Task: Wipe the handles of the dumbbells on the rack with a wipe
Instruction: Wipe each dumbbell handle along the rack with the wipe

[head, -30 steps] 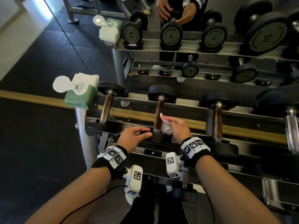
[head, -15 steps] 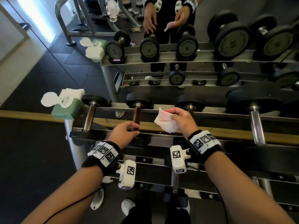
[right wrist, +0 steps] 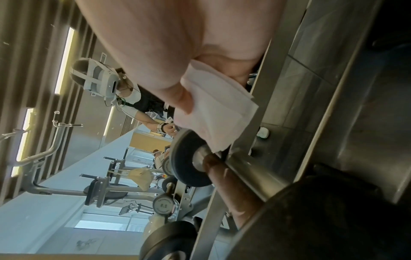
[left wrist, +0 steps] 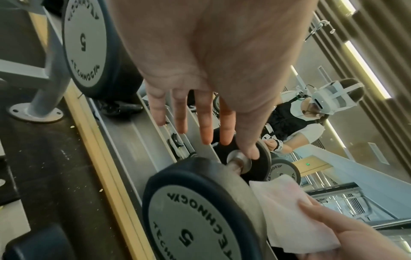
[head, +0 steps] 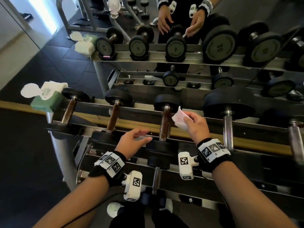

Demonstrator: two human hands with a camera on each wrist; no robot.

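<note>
The right hand (head: 196,125) pinches a folded white wipe (head: 179,119) between thumb and fingertips; the wipe is held just to the right of the brown, rust-coloured handle (head: 165,125) of the third black round-headed dumbbell (head: 162,149) from the left on the top tier of the grey metal rack (head: 246,129). Whether the wipe touches that handle cannot be determined from the head view; in the right wrist view its lower corner (right wrist: 219,149) lies close to the handle's far collar. The left hand (head: 131,142) holds nothing: its fingers (left wrist: 205,126) are extended and slightly spread, positioned over the rack's front rail between the second and third dumbbells, with the fingertips near the third dumbbell's near head. In the left wrist view, that head carries a grey disc marked "5" (left wrist: 189,230). A green pack of white wipes (head: 47,99) sits at the left end of the rack, beside the first dumbbell (head: 69,111). Behind the rack, a mirror (head: 181,38) reflects both hands and the dumbbells.
</note>
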